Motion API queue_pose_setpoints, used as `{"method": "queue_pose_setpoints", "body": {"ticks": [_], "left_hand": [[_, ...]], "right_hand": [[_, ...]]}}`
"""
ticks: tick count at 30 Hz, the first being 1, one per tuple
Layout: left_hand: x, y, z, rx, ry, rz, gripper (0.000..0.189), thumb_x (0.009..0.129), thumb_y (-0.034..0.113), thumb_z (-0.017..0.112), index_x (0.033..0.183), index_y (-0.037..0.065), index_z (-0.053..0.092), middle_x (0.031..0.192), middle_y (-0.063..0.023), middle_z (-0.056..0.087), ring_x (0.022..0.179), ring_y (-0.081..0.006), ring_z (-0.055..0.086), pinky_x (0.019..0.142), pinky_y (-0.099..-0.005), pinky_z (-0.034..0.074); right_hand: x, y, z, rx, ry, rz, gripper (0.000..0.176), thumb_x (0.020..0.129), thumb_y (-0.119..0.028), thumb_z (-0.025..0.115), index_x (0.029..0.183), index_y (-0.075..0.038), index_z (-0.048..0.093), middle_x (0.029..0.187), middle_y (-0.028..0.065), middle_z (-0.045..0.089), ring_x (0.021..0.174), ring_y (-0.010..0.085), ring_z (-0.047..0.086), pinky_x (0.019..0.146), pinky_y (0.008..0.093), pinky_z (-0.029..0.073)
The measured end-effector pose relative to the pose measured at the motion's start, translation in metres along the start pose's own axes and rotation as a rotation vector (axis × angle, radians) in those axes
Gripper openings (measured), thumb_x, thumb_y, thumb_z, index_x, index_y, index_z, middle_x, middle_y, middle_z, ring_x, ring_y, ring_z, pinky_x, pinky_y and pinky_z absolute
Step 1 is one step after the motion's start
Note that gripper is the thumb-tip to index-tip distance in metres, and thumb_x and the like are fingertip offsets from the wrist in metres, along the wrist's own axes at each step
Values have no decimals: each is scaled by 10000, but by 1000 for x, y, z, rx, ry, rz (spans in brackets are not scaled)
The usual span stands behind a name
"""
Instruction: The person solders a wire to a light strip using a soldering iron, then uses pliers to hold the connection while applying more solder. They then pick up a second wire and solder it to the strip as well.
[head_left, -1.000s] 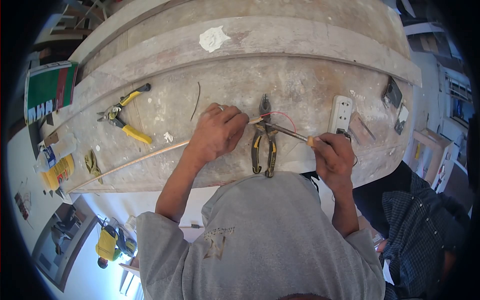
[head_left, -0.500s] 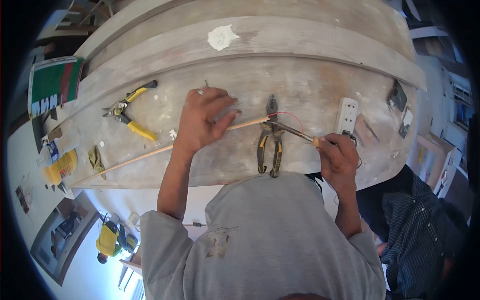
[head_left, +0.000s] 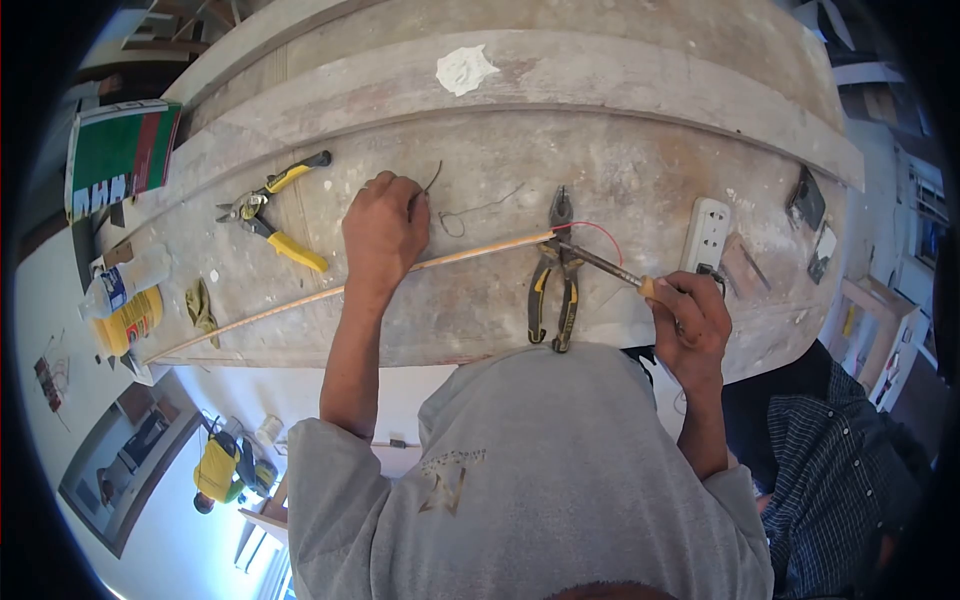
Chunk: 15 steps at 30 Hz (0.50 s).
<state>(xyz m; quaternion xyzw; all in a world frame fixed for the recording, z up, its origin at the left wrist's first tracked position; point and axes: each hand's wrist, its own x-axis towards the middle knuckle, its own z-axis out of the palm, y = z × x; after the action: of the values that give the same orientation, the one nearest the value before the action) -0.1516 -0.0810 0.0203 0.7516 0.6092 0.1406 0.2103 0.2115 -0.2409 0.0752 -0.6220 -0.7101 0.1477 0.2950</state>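
Note:
My left hand (head_left: 385, 222) is closed low over the bench, its fingertips pinched at a thin dark wire (head_left: 434, 176) that sticks out beyond them. In my right hand (head_left: 690, 322) is the handle of a soldering iron (head_left: 610, 266), its metal shaft pointing left. The iron's tip reaches the right end of a long, narrow LED-like strip (head_left: 480, 247), where a red wire (head_left: 603, 232) curves away. That end rests on black-and-yellow pliers (head_left: 558, 265); exact contact is too small to tell. A fine loose wire (head_left: 485, 207) lies between my left hand and the pliers.
Yellow-handled snips (head_left: 270, 215) lie left on the bench (head_left: 400, 330). A white power strip (head_left: 706, 235) and a phone-like dark object (head_left: 806, 200) are right. A bottle (head_left: 130, 310) stands at the left edge. Another person in yellow (head_left: 218, 470) is in the background.
My left hand has moved down and left from above the strip, and its spread fingers have closed. The loose fine wire now shows. My right hand keeps the iron at the strip's end.

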Motion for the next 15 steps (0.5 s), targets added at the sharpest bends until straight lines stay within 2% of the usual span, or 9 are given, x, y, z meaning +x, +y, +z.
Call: {"method": "queue_pose_setpoints", "body": {"ticks": [1, 2, 4, 5, 6, 8, 9, 12, 15], "left_hand": [[2, -1, -5, 23, -55, 17, 124, 938, 123, 802, 1028, 41, 776, 959, -103, 740, 905, -260, 725, 806, -369, 566], [3, -4, -11, 25, -56, 22, 124, 938, 123, 802, 1028, 41, 776, 959, -103, 740, 905, -260, 725, 806, -369, 566], [1, -4, -25, -876, -95, -95, 61, 1022, 80, 729, 1048, 25, 725, 968, -52, 735, 873, -151, 673, 772, -313, 537], [-2, 0, -32, -1021, -98, -75, 42, 1060, 55, 699, 1084, 22, 692, 993, -50, 714, 858, -95, 615, 740, -256, 509], [-4, 2, -35, -1021, -108, -72, 42, 1060, 55, 699, 1084, 22, 692, 993, -50, 714, 858, -95, 615, 740, -256, 509], [-6, 2, -38, -1407, -208, -42, 109, 1045, 63, 733, 1122, 5, 682, 992, -89, 713, 806, -109, 629, 708, -238, 516], [-6, 7, -34, -1503, -212, -26, 252, 1032, 86, 767, 1236, -28, 674, 1003, -123, 716, 756, -114, 642, 689, -234, 534], [-3, 28, -32, -1756, -288, -36, 349, 1018, 84, 783, 1314, -51, 657, 1013, -148, 724, 766, -142, 671, 697, -247, 556], [-6, 42, -29, -1871, -288, -53, 436, 1009, 67, 787, 1394, -56, 625, 1024, -172, 727, 800, -181, 694, 711, -261, 574]], "right_hand": [[0, 0, -1, 9, 2, 0, 367, 721, 97, 832, 1058, -29, 762, 973, 113, 724, 822, 306, 680, 709, 415, 513], [0, 0, -1, 18, 8, 3, 370, 720, 100, 830, 1060, -29, 763, 974, 113, 724, 827, 306, 682, 709, 413, 516], [-1, -1, -1, 27, 18, 11, 374, 718, 105, 829, 1061, -30, 764, 975, 115, 725, 831, 306, 685, 710, 412, 519], [-4, -2, -2, 36, 18, 15, 378, 716, 109, 828, 1062, -31, 765, 977, 116, 725, 835, 305, 687, 711, 410, 521], [-5, -2, -1, 33, 22, 24, 378, 716, 109, 828, 1062, -31, 765, 977, 116, 725, 835, 305, 687, 711, 410, 521], [-6, -3, -1, 59, 8, 43, 393, 709, 113, 828, 1069, -33, 766, 982, 119, 725, 833, 307, 688, 714, 411, 526], [-7, -3, -1, 57, 11, 45, 393, 709, 113, 828, 1069, -33, 766, 982, 119, 725, 833, 307, 688, 714, 411, 526], [-8, -3, -2, 64, 16, 48, 382, 726, 110, 835, 1072, -33, 764, 984, 126, 724, 837, 310, 699, 705, 395, 533], [-14, -6, -1, 169, 55, 101, 374, 771, 109, 835, 1113, -26, 766, 1011, 138, 736, 855, 302, 718, 710, 369, 556]]}}
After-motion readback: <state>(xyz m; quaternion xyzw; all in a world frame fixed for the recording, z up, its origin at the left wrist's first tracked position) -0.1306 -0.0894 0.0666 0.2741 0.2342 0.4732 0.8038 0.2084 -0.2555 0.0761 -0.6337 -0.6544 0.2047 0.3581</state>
